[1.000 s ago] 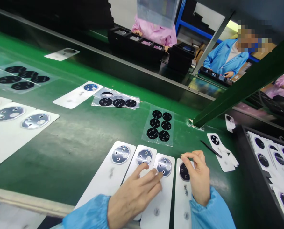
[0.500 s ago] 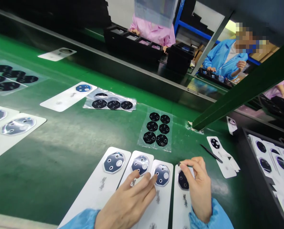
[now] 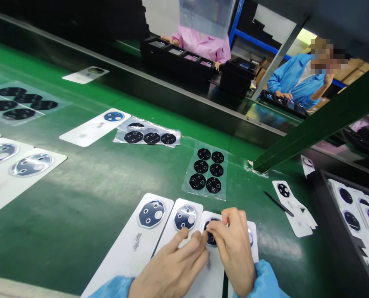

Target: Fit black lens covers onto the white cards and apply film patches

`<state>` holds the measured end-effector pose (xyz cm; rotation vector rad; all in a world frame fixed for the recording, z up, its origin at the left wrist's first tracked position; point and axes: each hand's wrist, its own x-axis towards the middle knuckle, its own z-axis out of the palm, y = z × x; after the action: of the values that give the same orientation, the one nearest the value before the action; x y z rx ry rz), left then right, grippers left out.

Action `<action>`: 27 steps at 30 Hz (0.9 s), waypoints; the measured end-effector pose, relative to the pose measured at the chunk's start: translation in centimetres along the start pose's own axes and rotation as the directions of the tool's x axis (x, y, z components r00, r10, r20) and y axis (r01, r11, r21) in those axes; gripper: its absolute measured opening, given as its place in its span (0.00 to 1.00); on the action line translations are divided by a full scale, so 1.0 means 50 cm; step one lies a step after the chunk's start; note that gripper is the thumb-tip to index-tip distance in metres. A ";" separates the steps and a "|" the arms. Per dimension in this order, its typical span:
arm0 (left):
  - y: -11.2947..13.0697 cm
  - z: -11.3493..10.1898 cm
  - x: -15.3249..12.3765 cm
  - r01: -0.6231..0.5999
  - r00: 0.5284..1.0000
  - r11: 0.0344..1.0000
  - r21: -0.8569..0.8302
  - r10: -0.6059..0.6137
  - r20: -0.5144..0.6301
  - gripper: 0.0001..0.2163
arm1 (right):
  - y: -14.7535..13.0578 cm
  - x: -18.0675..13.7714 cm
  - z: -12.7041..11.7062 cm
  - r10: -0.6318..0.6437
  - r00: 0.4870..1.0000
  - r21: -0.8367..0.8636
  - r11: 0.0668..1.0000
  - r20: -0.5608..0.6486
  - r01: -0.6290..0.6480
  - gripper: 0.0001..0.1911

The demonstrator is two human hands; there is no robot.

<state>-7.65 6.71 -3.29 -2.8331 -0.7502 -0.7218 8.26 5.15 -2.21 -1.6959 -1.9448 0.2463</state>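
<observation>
Several long white panels resembling phone back covers lie side by side in front of me, each with a dark octagonal camera patch at its top. My left hand (image 3: 175,263) rests over the second white panel (image 3: 180,202) and third white panel (image 3: 215,273), fingers bent but apart. Over the third panel's octagonal patch (image 3: 212,243), my right hand (image 3: 236,246) pinches thumb and forefinger close to my left fingertips. Whatever is in that pinch is hidden. The first white panel (image 3: 119,252) lies to the left, and the fourth white panel (image 3: 252,227) is partly covered by my right hand.
Beyond the panels lies a clear sheet (image 3: 187,186) of black octagons. Dark tweezers (image 3: 279,203) lie beside small white panels (image 3: 299,225) at right. A black tray (image 3: 330,231) holds more panels. A green post (image 3: 321,118) slants across. Co-workers sit behind the bench.
My right hand has moved left from the fourth panel to the third, near my left fingers. The small dark piece seen at its fingertips is out of sight. My left hand stays nearly in place.
</observation>
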 end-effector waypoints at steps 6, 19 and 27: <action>0.000 -0.003 0.002 0.022 1.000 1.000 -0.016 -0.022 -0.020 0.18 | -0.001 -0.001 -0.007 -0.009 1.000 -0.039 0.999 0.005 0.009 0.12; -0.001 0.019 -0.004 0.022 0.996 0.996 -0.089 -0.029 -0.083 0.18 | -0.015 -0.007 0.001 -0.107 0.994 -0.315 0.945 -0.036 0.091 0.10; 0.001 0.032 -0.017 0.035 0.994 0.991 -0.125 -0.047 -0.094 0.18 | -0.014 -0.007 -0.003 -0.114 0.993 -0.327 0.940 -0.021 0.101 0.11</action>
<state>-7.62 6.67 -5.10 -2.8741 -0.7765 -0.9353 7.74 4.67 -1.86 -1.7705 -2.1310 -0.1586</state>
